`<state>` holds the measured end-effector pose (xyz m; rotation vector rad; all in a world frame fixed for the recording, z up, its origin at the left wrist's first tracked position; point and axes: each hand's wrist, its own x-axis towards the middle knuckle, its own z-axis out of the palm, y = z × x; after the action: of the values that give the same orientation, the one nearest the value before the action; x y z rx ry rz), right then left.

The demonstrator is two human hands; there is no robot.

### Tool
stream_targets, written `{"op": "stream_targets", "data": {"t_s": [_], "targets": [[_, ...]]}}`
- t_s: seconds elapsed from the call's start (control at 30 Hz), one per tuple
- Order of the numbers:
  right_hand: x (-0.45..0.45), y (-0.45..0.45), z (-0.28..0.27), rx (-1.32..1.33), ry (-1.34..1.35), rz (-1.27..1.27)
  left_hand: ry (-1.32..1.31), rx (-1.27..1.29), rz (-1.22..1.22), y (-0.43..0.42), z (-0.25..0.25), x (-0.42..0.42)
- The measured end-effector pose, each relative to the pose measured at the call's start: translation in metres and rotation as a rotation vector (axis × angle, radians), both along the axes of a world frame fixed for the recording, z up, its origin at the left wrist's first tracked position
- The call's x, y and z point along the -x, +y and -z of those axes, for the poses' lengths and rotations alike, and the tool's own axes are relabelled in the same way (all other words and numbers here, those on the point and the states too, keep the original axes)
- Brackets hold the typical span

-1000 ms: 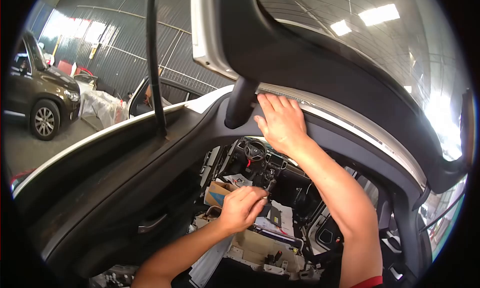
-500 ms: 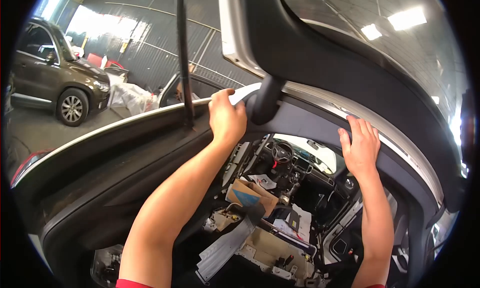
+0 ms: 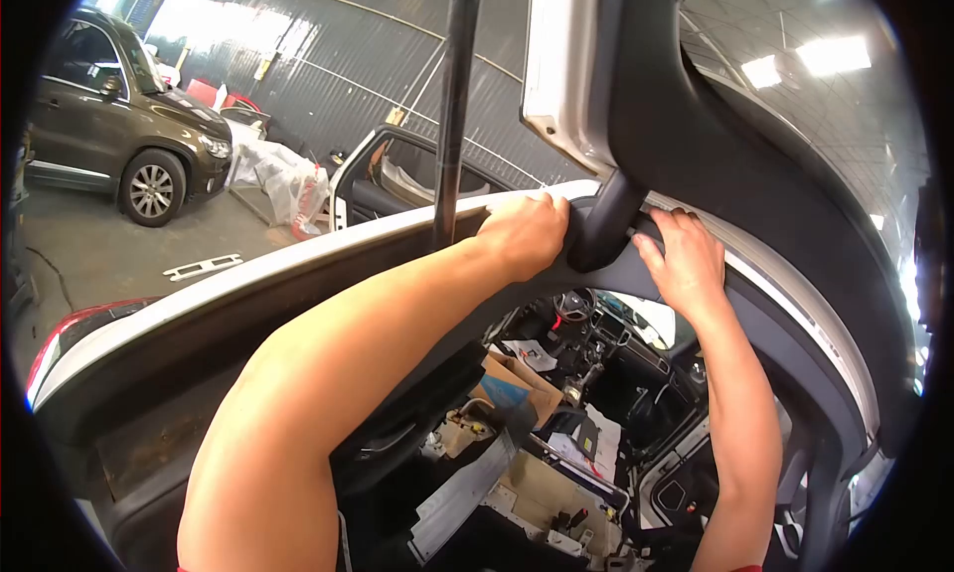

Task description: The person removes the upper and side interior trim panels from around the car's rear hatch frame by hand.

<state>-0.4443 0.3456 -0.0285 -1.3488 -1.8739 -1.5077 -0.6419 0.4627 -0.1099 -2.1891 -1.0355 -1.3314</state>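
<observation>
My left hand point(image 3: 525, 236) is closed at the upper left corner of the car's hatch opening, fingers curled at the edge beside the black hinge arm point(image 3: 606, 224). Whatever its fingers grip is hidden. On the other side of that arm, my right hand point(image 3: 686, 262) lies against the rear edge of the dark grey headliner point(image 3: 636, 276). Its thumb is apart from its fingers, whose tips reach up to the roof edge. Above both hands the raised tailgate point(image 3: 686, 125) shows its black inner trim.
A black gas strut point(image 3: 457, 105) rises left of my left hand. Inside the stripped cabin are a cardboard box point(image 3: 527, 388) and a long grey panel point(image 3: 472, 497). Beyond the car stand a removed door point(image 3: 383, 184), plastic-wrapped parts point(image 3: 278, 179) and a brown SUV point(image 3: 129, 115).
My right hand has slid left along the headliner edge to the hinge arm. My left hand has turned and its fingers have curled in beside the arm. The view has shifted left.
</observation>
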Motion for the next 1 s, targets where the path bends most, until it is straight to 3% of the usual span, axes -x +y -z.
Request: {"op": "stream_targets", "data": {"t_s": [0.17, 0.37, 0.47, 0.7, 0.8, 1.0], "targets": [[0.008, 0.008, -0.002, -0.013, 0.044, 0.033, 0.009, -0.033, 0.063, 0.008, 0.001, 0.006], [0.008, 0.016, 0.000, -0.083, -0.089, 0.020, -0.288, 0.064, 0.329, 0.020, 0.012, 0.008], [0.005, 0.018, 0.000, -0.104, -0.138, -0.002, -0.220, 0.191, 0.388, 0.019, -0.005, 0.013], [0.005, 0.019, 0.004, -0.120, -0.150, -0.014, -0.204, 0.038, 0.340, 0.027, 0.001, 0.006], [0.001, 0.021, 0.003, -0.133, -0.187, -0.061, -0.115, -0.161, 0.134, 0.034, 0.006, -0.007], [-0.003, 0.026, 0.006, -0.187, -0.194, -0.094, -0.175, 0.005, 0.209, 0.027, 0.002, -0.003]]}}
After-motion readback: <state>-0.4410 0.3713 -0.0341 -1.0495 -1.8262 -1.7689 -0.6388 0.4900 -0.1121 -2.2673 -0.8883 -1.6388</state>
